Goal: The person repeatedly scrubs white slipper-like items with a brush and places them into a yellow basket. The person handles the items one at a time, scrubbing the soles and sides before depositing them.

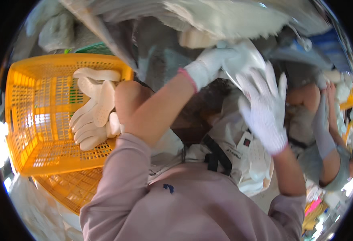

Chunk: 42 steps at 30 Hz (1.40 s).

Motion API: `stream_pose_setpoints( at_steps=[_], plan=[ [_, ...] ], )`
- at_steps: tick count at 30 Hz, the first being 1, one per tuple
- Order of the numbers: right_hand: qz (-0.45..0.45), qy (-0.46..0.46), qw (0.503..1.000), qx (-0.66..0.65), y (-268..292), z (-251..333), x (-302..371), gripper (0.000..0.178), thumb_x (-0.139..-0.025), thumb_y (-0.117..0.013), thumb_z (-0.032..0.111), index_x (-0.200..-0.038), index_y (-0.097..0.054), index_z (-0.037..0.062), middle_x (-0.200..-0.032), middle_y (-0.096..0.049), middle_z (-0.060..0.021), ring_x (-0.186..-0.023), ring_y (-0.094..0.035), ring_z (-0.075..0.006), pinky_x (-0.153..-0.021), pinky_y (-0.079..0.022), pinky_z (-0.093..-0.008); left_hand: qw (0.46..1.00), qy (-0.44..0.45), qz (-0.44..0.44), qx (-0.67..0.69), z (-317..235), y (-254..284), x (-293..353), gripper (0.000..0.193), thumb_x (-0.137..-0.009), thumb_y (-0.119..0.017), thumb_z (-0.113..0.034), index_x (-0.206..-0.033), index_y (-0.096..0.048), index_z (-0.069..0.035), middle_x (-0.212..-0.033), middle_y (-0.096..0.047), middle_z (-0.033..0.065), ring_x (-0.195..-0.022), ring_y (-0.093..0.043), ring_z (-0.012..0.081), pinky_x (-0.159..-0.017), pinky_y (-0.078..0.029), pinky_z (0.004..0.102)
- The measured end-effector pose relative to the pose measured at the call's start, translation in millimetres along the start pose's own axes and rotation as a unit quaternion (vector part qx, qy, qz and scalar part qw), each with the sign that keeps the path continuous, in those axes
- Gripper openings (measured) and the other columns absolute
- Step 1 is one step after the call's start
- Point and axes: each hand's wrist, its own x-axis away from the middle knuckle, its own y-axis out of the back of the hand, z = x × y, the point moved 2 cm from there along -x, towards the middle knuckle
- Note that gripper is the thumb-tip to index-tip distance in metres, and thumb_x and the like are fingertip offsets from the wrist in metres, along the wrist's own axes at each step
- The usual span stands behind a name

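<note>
My left hand (210, 66), in a white knit glove with a pink cuff, reaches forward and grips a glossy white curved piece (249, 56). The piece is blurred, and its kind cannot be made out. Close to its lower edge, my right hand (264, 106) is gloved the same way, with fingers spread and holding nothing; whether its fingertips touch the piece is unclear. On my left, several cream-coloured shoe soles (104, 104) lie heaped against the right side of a yellow plastic crate (24, 116).
Beneath the crate sits another orange-yellow basket (74, 186). Whitish ragged material (232, 18) hangs over the work spot ahead. White pieces lie in a clear bag (259, 164) near my right forearm. A co-worker (323, 132) sits close on the right.
</note>
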Motion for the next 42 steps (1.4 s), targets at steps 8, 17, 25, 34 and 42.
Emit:
stream_pose_setpoints(
  at_steps=[8,17,25,34,42],
  plan=[
    [-0.143,-0.004,0.962,-0.231,-22.2,77.7,-7.1,0.046,-0.083,-0.075,0.012,-0.13,-0.07,0.0086,-0.119,-0.074,-0.0105,-0.098,-0.075,-0.0299,-0.081,-0.06,-0.0394,0.932,-0.013,0.091,0.352,-3.1,20.9,58.0,0.072,-0.103,-0.05,-0.066,-0.127,-0.062,0.0,-0.116,-0.07,0.0215,-0.098,-0.068,0.0424,-0.088,-0.058,0.0565],
    [-0.109,-0.029,0.968,-0.225,-47.8,65.0,-43.2,0.013,-0.088,-0.077,0.024,-0.091,-0.072,0.0131,-0.074,-0.066,-0.0128,-0.065,-0.066,-0.0365,-0.059,-0.053,-0.0454,0.966,0.008,-0.094,0.24,-2.1,60.8,8.5,0.045,-0.11,-0.037,-0.034,-0.127,-0.062,0.0,-0.119,-0.072,0.0189,-0.105,-0.07,0.0344,-0.096,-0.058,0.0451],
    [-0.143,-0.171,0.935,-0.277,-91.2,66.8,-70.0,0.023,-0.091,-0.075,0.025,-0.083,-0.07,0.0044,-0.072,-0.066,-0.0184,-0.068,-0.067,-0.0397,-0.063,-0.053,-0.0462,0.662,-0.337,-0.19,-0.642,-5.0,74.9,21.7,0.042,-0.096,-0.065,-0.029,-0.125,-0.066,0.001,-0.112,-0.071,0.0257,-0.106,-0.069,0.0423,-0.088,-0.056,0.0479],
    [-0.174,-0.176,0.949,-0.195,-65.6,77.4,-61.1,0.03,-0.092,-0.077,0.037,-0.092,-0.072,0.0069,-0.075,-0.07,-0.0188,-0.07,-0.07,-0.0408,-0.063,-0.055,-0.047,0.773,-0.377,-0.117,-0.497,2.3,47.9,32.1,0.037,-0.093,-0.07,-0.037,-0.12,-0.073,-0.012,-0.109,-0.073,0.0149,-0.099,-0.07,0.0377,-0.084,-0.055,0.0467],
    [0.239,-0.321,0.625,-0.671,-1.7,66.4,-40.3,0.052,-0.086,-0.082,0.024,-0.13,-0.066,-0.0002,-0.095,-0.075,-0.0101,-0.092,-0.072,-0.023,-0.084,-0.057,-0.0375,0.961,0.157,-0.012,0.227,-2.7,37.6,8.0,0.059,-0.106,-0.045,-0.057,-0.11,-0.061,0.0,-0.099,-0.066,0.0202,-0.076,-0.067,0.0395,-0.071,-0.058,0.0575]
  ],
)
